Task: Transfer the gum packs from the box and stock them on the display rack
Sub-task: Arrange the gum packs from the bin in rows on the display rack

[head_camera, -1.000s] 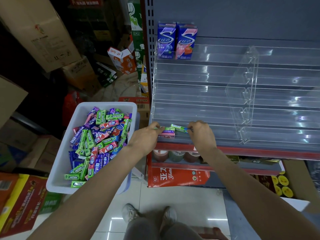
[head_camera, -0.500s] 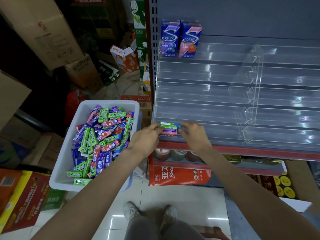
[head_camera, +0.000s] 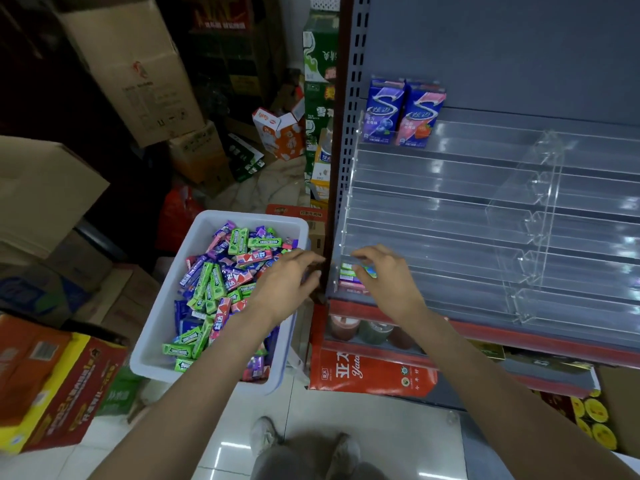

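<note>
A white plastic box (head_camera: 160,313) on the left holds several loose gum packs (head_camera: 221,282) in green, purple and pink. The clear acrylic display rack (head_camera: 450,216) sits on the shelf to the right. A small stack of gum packs (head_camera: 349,277) lies at the left end of its lowest tier. My right hand (head_camera: 388,282) arches over that stack, fingers curled down onto the top green pack. My left hand (head_camera: 285,285) hovers over the box's right edge with relaxed fingers, holding nothing.
Two upright gum cartons (head_camera: 403,114), blue and pink, stand on the rack's top tier. Cardboard boxes (head_camera: 131,71) crowd the floor behind and left of the white box. A red carton (head_camera: 370,370) lies under the shelf. My feet (head_camera: 301,445) are on the tiled floor below.
My left hand has pulled away from the stack, leftward over the box. My right hand has set the green pack on the stack and stays on it.
</note>
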{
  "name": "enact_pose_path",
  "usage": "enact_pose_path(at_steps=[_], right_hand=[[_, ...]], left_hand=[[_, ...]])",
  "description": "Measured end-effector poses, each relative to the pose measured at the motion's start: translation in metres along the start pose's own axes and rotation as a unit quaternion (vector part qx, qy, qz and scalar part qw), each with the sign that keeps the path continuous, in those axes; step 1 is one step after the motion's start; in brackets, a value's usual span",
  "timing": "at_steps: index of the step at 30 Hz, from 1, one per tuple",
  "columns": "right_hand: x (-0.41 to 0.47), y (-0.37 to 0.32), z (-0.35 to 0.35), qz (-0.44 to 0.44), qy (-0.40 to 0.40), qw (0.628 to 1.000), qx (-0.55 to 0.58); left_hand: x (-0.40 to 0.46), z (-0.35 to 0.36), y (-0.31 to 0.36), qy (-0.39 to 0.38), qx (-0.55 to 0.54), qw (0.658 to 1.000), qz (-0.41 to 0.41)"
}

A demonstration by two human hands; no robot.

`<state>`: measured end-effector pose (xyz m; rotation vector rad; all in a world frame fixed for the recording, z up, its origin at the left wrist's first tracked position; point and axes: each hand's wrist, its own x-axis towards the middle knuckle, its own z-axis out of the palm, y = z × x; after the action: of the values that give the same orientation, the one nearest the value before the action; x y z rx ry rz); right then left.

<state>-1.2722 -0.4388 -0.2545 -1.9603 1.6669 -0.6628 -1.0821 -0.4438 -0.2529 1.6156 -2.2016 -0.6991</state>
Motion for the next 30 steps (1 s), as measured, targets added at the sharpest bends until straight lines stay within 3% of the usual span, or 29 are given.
enact_pose_path(at_steps=[8, 12, 19, 22, 26, 30], right_hand=[[0.063, -0.070, 0.065, -0.052, -0.094, 0.994, 0.013], [0.102, -0.079, 0.110, -0.004, -0.140, 0.990, -0.023], [0.155, -0.063, 0.167, 0.087, -0.202, 0.973, -0.069], [0.160, -0.061, 0.180, 0.074, -0.239, 0.965, -0.080], [0.158, -0.060, 0.189, 0.050, -0.198, 0.974, -0.102], [0.160, -0.062, 0.187, 0.041, -0.218, 0.970, -0.099]], left_hand=[[-0.009, -0.054, -0.105, 0.098, -0.074, 0.981, -0.148], [0.013, -0.066, -0.155, 0.069, -0.047, 0.978, -0.193], [0.063, -0.052, -0.223, -0.022, -0.012, 0.983, -0.183], [0.074, -0.041, -0.237, -0.052, 0.033, 0.977, -0.202], [0.079, -0.033, -0.251, -0.041, 0.075, 0.971, -0.224], [0.084, -0.030, -0.256, -0.028, 0.092, 0.969, -0.227]])
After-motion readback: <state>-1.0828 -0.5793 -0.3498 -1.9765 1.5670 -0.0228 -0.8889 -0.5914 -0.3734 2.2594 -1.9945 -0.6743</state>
